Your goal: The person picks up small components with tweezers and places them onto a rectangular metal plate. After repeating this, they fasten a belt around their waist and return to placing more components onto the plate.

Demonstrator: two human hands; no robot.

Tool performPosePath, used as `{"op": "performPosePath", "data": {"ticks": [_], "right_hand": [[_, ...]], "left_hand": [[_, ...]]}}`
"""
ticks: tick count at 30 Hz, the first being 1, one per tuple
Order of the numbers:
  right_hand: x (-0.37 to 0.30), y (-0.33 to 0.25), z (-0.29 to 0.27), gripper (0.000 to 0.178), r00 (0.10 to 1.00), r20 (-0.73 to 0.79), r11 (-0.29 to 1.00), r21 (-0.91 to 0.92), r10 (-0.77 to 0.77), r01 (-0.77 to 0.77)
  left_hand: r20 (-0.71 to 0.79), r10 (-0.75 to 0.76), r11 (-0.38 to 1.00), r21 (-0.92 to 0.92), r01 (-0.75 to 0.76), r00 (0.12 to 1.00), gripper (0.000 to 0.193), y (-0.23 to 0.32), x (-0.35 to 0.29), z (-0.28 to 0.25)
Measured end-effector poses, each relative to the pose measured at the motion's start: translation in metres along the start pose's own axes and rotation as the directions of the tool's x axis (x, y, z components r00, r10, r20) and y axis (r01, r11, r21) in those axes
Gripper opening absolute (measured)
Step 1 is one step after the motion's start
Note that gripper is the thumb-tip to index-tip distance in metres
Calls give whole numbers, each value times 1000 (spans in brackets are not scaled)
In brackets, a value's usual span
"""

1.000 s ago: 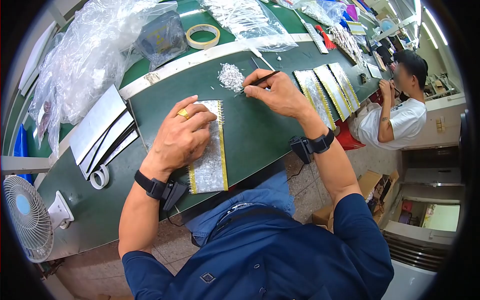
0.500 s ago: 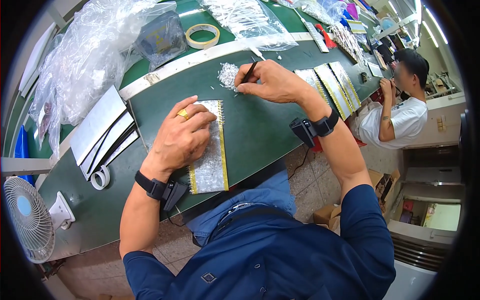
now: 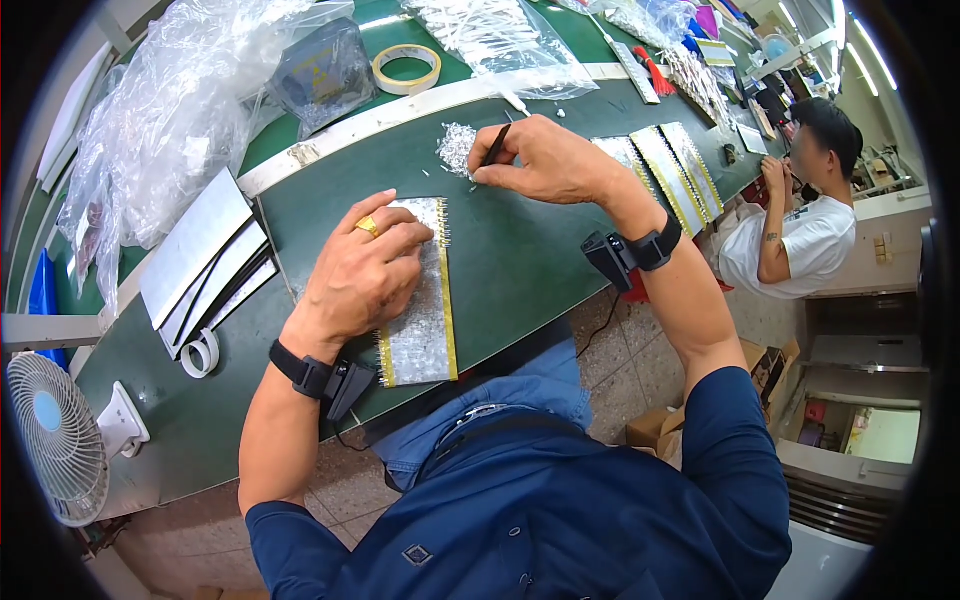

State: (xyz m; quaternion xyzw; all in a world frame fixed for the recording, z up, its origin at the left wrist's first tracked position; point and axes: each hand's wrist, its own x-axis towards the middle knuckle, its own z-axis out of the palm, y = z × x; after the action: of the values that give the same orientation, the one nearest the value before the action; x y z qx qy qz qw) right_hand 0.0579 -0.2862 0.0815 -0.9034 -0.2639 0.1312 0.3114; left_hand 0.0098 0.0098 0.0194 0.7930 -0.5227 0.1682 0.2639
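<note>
My left hand (image 3: 365, 270) lies across a silvery rectangular plate (image 3: 420, 350) with yellow edge strips, holding it against the green tabletop. Its fingers are spread and bent, and nothing is gripped in them. Fine pins or small pieces line both long sides of the plate. Between the thumb and fingers of my right hand (image 3: 555, 165) is a slim black tool, apparently tweezers (image 3: 494, 147). Its tip is hidden by the fingertips, at the right side of a small heap of tiny whitish pieces (image 3: 456, 145). A few loose bits lie around the heap.
Similar yellow-edged plates (image 3: 668, 180) lie to the right. At left are stacked grey sheets (image 3: 200, 255), a white tape roll (image 3: 200, 354) and a fan (image 3: 60, 435). A tape roll (image 3: 406, 70) and plastic bags (image 3: 180, 110) sit behind. A co-worker (image 3: 800, 215) sits at far right.
My right hand has shifted very slightly while staying by the heap with the black tool. My left hand stays in place on the plate.
</note>
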Motion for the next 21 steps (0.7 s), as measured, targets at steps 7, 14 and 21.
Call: {"op": "performPosePath", "data": {"ticks": [7,14,21], "right_hand": [[-2,7,4,23,1000,-21,1000,21,0,0],[-13,8,13,18,993,-77,996,-12,84,-85],[-75,-11,92,15,761,-595,958,-55,-259,282]], "left_hand": [[11,0,1000,1,0,1000,6,1,0,-1],[15,-4,1000,-6,4,1000,7,2,-1,-2],[-1,-49,997,-62,49,999,10,4,2,-2]]}}
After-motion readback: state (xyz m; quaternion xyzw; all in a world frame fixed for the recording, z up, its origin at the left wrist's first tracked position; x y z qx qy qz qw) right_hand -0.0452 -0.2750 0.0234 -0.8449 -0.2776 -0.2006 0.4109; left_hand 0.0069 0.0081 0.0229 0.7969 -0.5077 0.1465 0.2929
